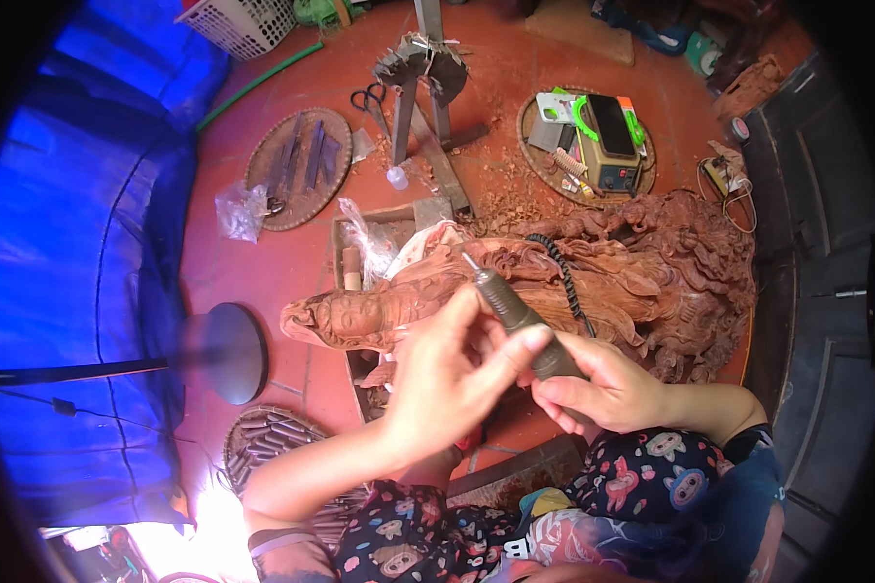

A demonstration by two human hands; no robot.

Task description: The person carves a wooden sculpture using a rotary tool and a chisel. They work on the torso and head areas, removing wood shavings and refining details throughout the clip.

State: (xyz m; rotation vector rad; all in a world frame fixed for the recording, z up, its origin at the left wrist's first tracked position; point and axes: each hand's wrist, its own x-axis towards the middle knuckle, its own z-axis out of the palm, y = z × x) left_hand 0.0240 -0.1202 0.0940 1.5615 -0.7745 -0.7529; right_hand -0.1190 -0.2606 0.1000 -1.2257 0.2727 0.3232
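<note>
Both my hands are on a dark rotary carving handpiece (511, 313), held tilted above a carved wooden statue (428, 301). My left hand (444, 374) grips its middle, the thumb lying along the body and the other fingers partly hidden behind it. Around its rear end closes my right hand (608, 384). The thin metal bit (470, 260) points up and left, away from me. A coiled black cord (552, 255) hangs over the statue, which lies on its back with the head to the left and a dense carved base to the right.
A control box (612, 173) with a phone sits on a round tray (527, 126). Another tray (335, 199) carries flat tools, with scissors (371, 99) nearby. Carving tools fill a basket (262, 437) at lower left. A round lamp-stand base (231, 355) and a wooden stand (428, 87) occupy the floor.
</note>
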